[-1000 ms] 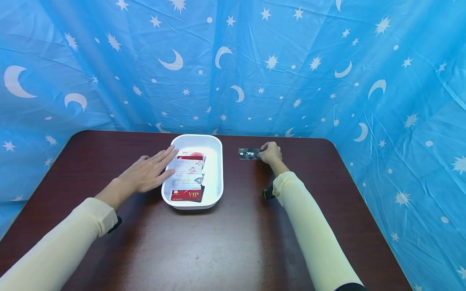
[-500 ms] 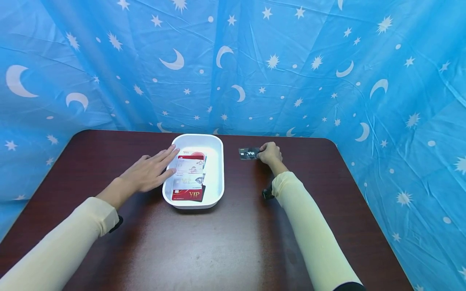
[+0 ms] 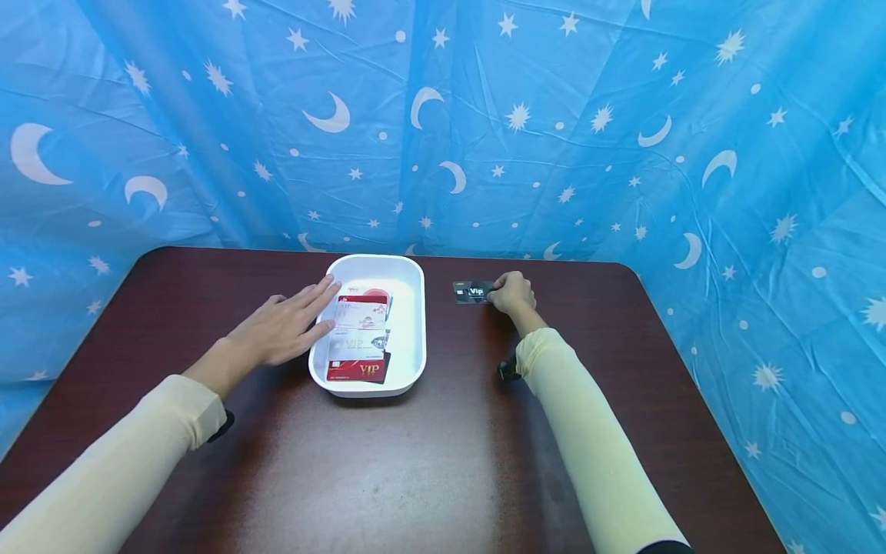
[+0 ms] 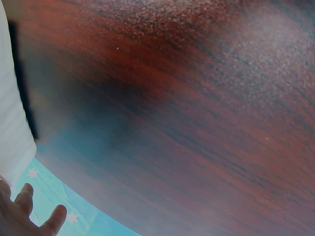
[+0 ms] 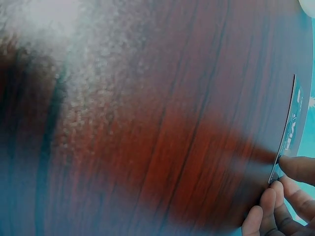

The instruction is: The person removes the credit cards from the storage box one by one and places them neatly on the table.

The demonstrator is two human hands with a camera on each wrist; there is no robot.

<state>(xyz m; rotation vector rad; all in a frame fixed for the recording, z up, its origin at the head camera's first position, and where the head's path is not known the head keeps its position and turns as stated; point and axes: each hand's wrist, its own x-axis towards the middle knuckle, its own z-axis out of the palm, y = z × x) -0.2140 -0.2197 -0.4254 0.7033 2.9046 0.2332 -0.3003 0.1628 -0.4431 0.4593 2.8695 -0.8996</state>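
Observation:
A dark grey card printed "Vip" is pinched at its right end between thumb and fingers of my right hand. In the right wrist view the card is seen nearly edge-on, close over the table. My left hand lies with fingers straight against the left rim of a white tray. Inside the tray several cards overlap, among them a red VIP card at the near end and a white card above it. Only part of the left hand shows in the left wrist view.
The dark reddish-brown table has rounded far corners. A blue curtain with white moons and stars hangs right behind its far edge and along the right side. Both forearms reach in over the near part of the table.

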